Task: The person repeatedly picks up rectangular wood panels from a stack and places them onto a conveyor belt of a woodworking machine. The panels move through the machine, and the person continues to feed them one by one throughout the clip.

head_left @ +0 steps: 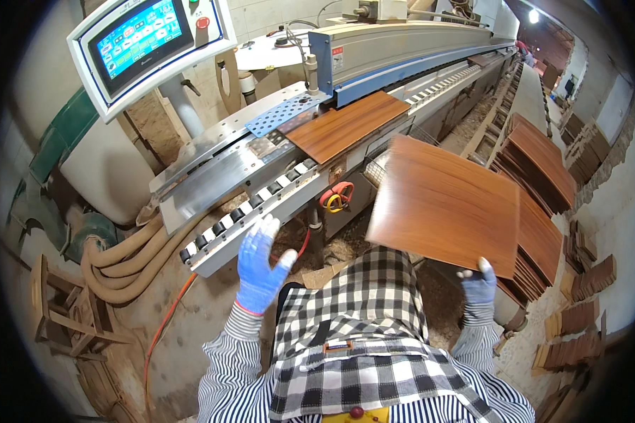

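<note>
A brown wood-grain panel (pixel 448 201) is tilted in front of me, slightly blurred along its left side. My right hand (pixel 479 285), in a blue glove with pale fingertips, grips its near right corner; some fingers are hidden beneath. My left hand (pixel 259 269), gloved alike, holds nothing, fingers and thumb apart, beside the near end of the roller rail (pixel 250 208). Another wood-grain panel (pixel 349 127) lies flat on the long machine (pixel 402 60), against its blue-edged beam. Red- and yellow-handled scissors (pixel 336 197) hang on the machine's front below that panel.
Stacks of similar panels (pixel 543 158) stand at my right, with smaller piles (pixel 578 321) along the wall. A control screen (pixel 140 46) rises at upper left. Thick hoses (pixel 123 275), an orange cable (pixel 164 324) and a wooden stool (pixel 67 310) occupy the left floor.
</note>
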`<state>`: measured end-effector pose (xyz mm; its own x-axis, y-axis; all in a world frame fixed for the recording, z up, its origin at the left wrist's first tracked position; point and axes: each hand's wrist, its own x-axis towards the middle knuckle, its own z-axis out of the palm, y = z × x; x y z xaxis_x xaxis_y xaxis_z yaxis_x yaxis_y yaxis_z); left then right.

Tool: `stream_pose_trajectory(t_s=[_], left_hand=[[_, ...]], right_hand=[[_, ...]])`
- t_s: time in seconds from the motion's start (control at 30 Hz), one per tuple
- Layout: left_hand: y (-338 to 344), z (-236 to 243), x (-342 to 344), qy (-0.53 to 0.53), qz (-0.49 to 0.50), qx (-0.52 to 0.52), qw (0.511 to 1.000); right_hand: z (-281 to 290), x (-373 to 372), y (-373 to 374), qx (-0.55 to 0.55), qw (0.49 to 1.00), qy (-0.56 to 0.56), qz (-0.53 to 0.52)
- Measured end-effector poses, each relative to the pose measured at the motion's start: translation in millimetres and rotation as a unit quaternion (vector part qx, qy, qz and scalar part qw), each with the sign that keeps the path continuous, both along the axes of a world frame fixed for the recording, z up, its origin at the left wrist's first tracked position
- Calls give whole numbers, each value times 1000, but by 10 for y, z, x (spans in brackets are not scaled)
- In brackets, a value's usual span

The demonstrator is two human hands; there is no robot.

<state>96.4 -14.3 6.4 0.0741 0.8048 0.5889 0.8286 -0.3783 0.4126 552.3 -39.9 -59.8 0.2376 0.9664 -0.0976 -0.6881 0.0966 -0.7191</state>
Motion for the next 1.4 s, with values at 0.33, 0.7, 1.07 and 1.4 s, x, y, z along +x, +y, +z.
stream_pose_trajectory(t_s=[0.33, 0.7, 1.07, 1.4], left_hand=[[-797, 6, -226, 165, 120, -42, 978], [-406, -68, -976, 144, 281, -9, 949], [44, -11, -1018, 45, 301, -65, 950], [35, -126, -1110, 73, 298, -32, 951]], right_hand=[[345, -1913, 899, 7, 933, -69, 354], [490, -2043, 1096, 65, 914, -165, 364], [433, 619, 1342, -130, 332, -932, 56], [140, 960, 1157, 14, 316, -947, -62]])
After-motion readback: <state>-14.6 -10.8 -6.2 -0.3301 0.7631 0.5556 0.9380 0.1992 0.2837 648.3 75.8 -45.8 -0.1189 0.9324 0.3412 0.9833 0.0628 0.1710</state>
